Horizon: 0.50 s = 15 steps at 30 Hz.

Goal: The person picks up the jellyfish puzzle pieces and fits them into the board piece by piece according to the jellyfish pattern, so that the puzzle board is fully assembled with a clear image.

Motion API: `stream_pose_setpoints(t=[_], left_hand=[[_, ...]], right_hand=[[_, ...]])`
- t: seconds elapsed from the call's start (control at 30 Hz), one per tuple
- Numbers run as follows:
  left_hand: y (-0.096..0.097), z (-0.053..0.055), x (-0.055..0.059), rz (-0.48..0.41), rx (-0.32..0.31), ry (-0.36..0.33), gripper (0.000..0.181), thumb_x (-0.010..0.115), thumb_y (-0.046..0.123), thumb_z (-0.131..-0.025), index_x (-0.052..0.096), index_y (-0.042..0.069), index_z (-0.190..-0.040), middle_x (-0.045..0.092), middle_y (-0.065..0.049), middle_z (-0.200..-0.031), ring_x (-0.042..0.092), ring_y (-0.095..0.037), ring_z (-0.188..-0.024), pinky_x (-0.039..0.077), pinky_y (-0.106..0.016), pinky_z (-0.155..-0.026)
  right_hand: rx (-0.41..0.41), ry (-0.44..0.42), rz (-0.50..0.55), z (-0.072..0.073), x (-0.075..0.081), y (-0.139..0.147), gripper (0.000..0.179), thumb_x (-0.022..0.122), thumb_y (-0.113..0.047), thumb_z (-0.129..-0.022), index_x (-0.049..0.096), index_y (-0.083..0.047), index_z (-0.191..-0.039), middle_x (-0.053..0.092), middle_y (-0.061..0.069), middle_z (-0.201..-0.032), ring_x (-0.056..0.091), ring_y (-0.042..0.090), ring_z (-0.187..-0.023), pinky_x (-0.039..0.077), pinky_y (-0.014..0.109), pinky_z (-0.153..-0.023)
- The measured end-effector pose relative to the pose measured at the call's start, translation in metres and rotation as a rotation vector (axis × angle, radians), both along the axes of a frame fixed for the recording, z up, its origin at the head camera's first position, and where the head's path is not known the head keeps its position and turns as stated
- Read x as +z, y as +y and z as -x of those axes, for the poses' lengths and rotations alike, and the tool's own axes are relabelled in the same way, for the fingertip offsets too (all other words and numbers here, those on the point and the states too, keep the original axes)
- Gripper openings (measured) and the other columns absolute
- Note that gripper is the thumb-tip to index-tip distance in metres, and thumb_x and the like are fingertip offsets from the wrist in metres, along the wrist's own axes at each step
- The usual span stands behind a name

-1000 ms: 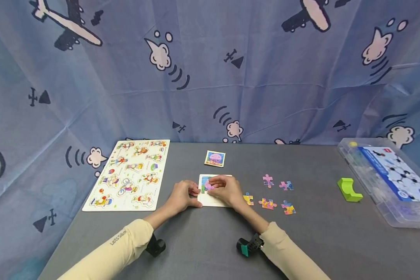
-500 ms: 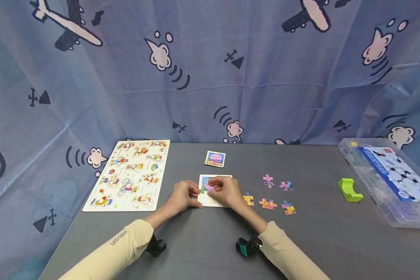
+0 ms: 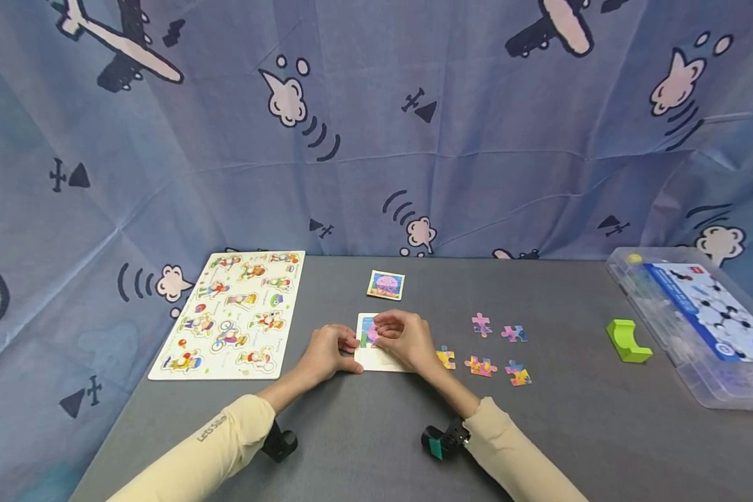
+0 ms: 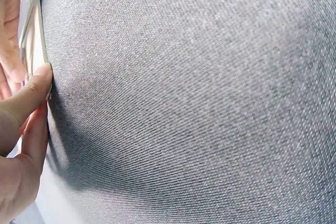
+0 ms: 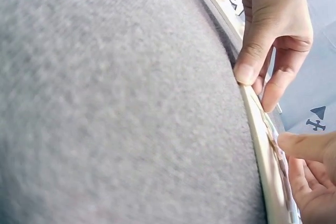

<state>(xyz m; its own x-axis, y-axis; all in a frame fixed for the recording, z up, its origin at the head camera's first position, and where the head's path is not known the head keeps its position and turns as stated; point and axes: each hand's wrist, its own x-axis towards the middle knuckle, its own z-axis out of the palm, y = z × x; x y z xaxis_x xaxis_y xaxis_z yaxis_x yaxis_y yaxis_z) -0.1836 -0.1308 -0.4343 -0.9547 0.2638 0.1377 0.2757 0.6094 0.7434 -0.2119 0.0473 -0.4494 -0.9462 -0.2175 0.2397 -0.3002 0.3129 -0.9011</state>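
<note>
A small white jigsaw tray (image 3: pixel 376 361) lies mid-table with blue and pink jigsaw pieces (image 3: pixel 367 329) fitted in its upper left. My left hand (image 3: pixel 328 350) grips its left edge, thumb at the lower corner. In the left wrist view, that thumb (image 4: pixel 39 80) lies on the tray's rim. My right hand (image 3: pixel 409 341) reaches over the tray from the right, thumb and fingertips pinching at a pink jigsaw piece (image 3: pixel 373 335), mostly hidden by the fingers. The right wrist view has the right thumb (image 5: pixel 299 145) close on the picture surface.
Several loose jigsaw pieces (image 3: pixel 480 366) lie right of the tray. Behind it sits a small square picture (image 3: pixel 385 285). A large picture board (image 3: pixel 276 359) is at left. Farther right are a green curved block (image 3: pixel 626 341) and a clear plastic case (image 3: pixel 696 380).
My right hand has shifted slightly toward the tray's far edge, its fingers moving over the pieces. The left hand keeps its hold on the tray.
</note>
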Motion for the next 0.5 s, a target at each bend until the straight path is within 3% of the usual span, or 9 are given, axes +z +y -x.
stream_pose_setpoints(t=[0.13,0.5], left_hand=[[-0.0003,0.0003,-0.0009,-0.003,-0.006,0.0,0.037,0.09,-0.001,-0.055,0.07,-0.008,-0.085,0.067,-0.017,-0.095,0.068,-0.022,-0.077,0.056,-0.029,-0.067],[-0.0008,0.0019,-0.002,-0.017,-0.007,-0.006,0.036,0.089,-0.002,-0.056,0.07,-0.008,-0.086,0.067,-0.017,-0.095,0.068,-0.02,-0.076,0.056,-0.025,-0.066]], right_hand=[[0.025,-0.015,0.038,0.0008,-0.0018,-0.0013,0.029,0.075,0.017,-0.069,0.068,0.011,-0.096,0.07,0.022,-0.088,0.069,0.031,-0.08,0.056,0.026,-0.069],[0.051,0.0,0.002,0.0029,-0.0016,-0.0039,0.027,0.075,0.016,-0.07,0.067,0.011,-0.095,0.069,0.022,-0.088,0.069,0.03,-0.08,0.056,0.026,-0.07]])
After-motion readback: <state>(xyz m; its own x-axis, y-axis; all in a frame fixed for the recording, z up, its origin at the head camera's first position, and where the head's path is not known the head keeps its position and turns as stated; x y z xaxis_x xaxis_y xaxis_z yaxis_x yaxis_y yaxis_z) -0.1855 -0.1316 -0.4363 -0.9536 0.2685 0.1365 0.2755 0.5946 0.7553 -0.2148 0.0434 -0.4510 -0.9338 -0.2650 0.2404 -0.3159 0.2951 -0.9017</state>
